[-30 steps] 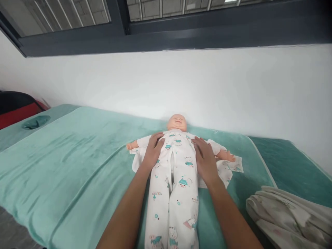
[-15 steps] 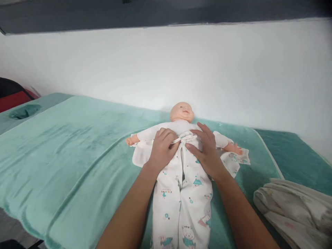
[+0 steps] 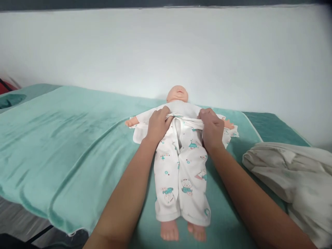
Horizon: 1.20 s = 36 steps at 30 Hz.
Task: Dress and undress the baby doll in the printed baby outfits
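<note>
A baby doll (image 3: 177, 94) lies on its back with arms spread and bare feet toward me. It wears a white top (image 3: 178, 107) and white pants (image 3: 181, 166) printed with small teal and pink figures. My left hand (image 3: 159, 124) pinches the waistband at its left side. On the right side, my right hand (image 3: 212, 126) is closed round the same waistband, which is stretched between both hands at the doll's belly. A printed garment (image 3: 140, 134) lies spread under the doll's torso and arms.
The doll rests on a teal plush cover (image 3: 85, 138) over a bed or table. A bundle of whitish cloth (image 3: 287, 173) sits at the right. A white wall (image 3: 166, 45) runs behind. At the far left is a round hole (image 3: 11, 100) in the surface.
My right hand has closed on the waistband and moved outward, and the waistband is pulled wider. The view has tilted down, so the doll's feet now show.
</note>
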### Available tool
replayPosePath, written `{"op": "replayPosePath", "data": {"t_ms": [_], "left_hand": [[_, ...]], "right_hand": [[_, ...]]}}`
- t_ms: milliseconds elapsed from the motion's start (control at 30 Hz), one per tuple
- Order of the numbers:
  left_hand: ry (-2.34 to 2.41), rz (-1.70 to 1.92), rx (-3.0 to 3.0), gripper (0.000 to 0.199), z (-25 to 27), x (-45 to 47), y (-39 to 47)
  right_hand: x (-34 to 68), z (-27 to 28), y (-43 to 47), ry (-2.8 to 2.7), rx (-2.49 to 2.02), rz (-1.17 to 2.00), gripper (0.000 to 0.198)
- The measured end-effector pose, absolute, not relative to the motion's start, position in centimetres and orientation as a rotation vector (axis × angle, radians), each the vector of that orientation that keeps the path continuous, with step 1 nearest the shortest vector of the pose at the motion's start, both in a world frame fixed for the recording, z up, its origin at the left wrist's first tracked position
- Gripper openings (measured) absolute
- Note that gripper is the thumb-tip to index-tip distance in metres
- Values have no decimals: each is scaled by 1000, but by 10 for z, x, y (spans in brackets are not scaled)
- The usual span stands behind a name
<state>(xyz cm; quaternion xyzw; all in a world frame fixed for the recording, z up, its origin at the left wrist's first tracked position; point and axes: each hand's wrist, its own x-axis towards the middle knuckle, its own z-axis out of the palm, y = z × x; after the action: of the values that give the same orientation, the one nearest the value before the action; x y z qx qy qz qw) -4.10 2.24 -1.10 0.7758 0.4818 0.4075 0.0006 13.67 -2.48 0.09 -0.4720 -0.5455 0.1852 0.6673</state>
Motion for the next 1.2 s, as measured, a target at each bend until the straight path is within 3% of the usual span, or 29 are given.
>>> {"op": "replayPosePath", "data": {"t_ms": [133, 267, 467, 600, 800, 1200], "left_hand": [[1501, 1280, 2274, 2, -12, -45, 23], [1469, 1361, 2115, 5, -14, -46, 25], [1383, 1506, 1911, 8, -14, -45, 24], [1305, 1540, 1910, 13, -13, -45, 16], [1321, 1595, 1891, 17, -16, -51, -17], [1493, 1394, 1513, 26, -23, -65, -108]], "right_hand": [[153, -17, -41, -1001, -1213, 643, 44], [162, -23, -59, -1193, -1456, 673, 56], [173, -21, -71, -1632, -1520, 696, 35], [181, -23, -75, -1784, -1539, 796, 41], [167, -18, -81, -1745, -1684, 529, 36], [139, -26, -93, -1597, -1703, 182, 6]]}}
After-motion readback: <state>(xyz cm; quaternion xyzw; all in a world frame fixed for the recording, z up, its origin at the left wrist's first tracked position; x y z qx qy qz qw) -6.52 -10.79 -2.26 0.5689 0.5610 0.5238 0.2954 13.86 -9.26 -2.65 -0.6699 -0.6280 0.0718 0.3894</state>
